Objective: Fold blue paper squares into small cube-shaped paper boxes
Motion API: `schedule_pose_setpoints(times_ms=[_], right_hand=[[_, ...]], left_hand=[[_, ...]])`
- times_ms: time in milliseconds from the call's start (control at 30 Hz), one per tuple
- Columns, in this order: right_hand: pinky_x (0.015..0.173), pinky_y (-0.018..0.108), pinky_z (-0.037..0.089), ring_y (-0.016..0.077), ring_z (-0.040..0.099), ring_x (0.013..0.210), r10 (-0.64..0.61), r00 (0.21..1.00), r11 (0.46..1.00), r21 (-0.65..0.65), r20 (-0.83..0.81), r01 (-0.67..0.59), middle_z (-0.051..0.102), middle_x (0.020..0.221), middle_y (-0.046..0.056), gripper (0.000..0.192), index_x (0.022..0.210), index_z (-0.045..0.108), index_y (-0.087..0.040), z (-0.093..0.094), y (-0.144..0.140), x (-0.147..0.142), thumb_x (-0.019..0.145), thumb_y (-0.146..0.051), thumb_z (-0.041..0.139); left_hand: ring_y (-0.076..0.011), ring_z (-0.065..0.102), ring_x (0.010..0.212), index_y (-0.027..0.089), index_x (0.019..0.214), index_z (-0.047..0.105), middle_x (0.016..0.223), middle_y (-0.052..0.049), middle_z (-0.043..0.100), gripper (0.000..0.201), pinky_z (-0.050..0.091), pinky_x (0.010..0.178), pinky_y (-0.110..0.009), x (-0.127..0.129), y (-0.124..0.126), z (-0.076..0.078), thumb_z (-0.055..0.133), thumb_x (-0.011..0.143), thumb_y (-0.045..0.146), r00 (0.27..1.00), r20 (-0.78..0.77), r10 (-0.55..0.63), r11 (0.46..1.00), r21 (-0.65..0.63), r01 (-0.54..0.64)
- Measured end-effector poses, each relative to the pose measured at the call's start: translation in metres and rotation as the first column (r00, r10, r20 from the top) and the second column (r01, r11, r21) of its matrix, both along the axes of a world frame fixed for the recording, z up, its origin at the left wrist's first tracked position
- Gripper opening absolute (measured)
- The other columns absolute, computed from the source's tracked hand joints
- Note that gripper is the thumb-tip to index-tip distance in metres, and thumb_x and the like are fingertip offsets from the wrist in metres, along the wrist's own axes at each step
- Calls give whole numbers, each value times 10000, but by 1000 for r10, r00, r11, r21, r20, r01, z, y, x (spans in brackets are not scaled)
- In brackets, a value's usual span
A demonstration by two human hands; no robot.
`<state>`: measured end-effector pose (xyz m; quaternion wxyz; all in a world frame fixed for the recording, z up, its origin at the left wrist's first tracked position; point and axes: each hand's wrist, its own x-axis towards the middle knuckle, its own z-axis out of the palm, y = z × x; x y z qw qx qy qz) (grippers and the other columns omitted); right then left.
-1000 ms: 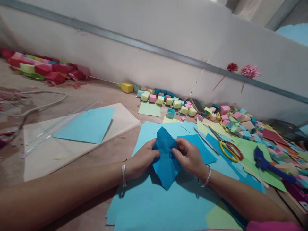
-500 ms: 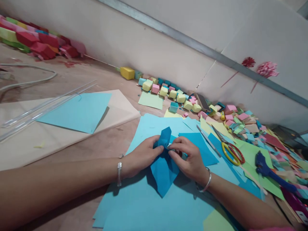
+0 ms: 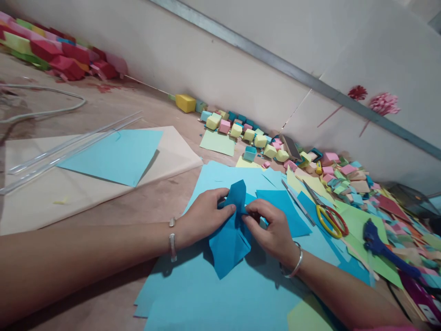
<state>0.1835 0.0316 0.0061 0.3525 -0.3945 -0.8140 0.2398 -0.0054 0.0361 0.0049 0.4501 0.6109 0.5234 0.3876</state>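
Both hands pinch a dark blue sheet of paper (image 3: 229,241) gathered at its middle, so it fans out above and below the grip. My left hand (image 3: 203,216) holds the left side of the gathered waist, thumb on top. My right hand (image 3: 272,230) holds the right side, fingers curled in. Each wrist wears a silver bangle. The folded paper sits over a pile of light blue sheets (image 3: 220,294) on the brown work surface.
Yellow-handled scissors (image 3: 327,214) and a blue glue gun (image 3: 379,241) lie to the right on green paper. Small coloured paper boxes (image 3: 248,135) line the wall. A light blue sheet (image 3: 115,156) on cream paper and clear plastic strips (image 3: 69,147) lie at left.
The view has drifted slightly. My hands have squeezed the blue paper's middle tighter, and its lower flap has swung a little to the left.
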Motion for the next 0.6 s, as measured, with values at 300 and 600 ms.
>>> schedule_pose_setpoints(times_ms=[300, 600], right_hand=[[610, 255, 443, 125, 534, 665, -5, 1000, 1000, -14, 19, 5, 606, 745, 20, 63, 809, 632, -187, -1, -1, 0, 827, -160, 578], [575, 231, 452, 110, 536, 622, -84, 992, 951, -303, -93, 52, 597, 738, -11, 88, 846, 549, -196, -2, 0, -4, 769, -170, 581]], left_hand=[[-191, 574, 799, 184, 822, 655, 823, -12, 656, 140, 425, 716, -277, 2, -4, -3, 537, 823, 257, 986, 0, -166, 982, 90, 165], [-170, 541, 688, 210, 894, 612, 777, 11, 637, 190, 370, 623, -262, 2, -12, 6, 670, 714, 190, 988, -125, -88, 981, 160, 108]])
